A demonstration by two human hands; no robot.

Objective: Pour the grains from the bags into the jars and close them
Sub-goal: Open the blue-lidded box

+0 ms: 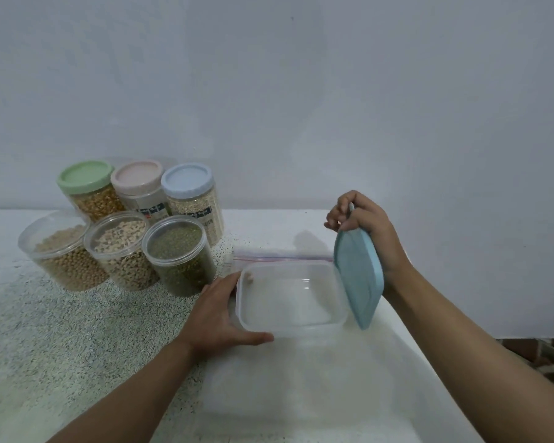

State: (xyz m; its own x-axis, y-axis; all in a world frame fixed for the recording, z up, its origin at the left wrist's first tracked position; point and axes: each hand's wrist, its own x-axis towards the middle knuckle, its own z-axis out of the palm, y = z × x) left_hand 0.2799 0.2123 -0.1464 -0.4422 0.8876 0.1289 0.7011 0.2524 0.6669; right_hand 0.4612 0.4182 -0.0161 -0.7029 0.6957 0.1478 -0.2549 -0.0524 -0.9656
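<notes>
A clear rectangular plastic container stands open on the counter, with white grain inside as far as I can tell. My left hand grips its left side. My right hand holds a light blue rectangular lid tilted on edge against the container's right rim. A flat zip bag with a red strip lies just behind the container. To the left stand several round jars filled with grains.
Three lidded jars stand at the back: green lid, beige lid, blue lid. In front are jars of tan beans, pale beans and green beans. The counter's right edge drops off.
</notes>
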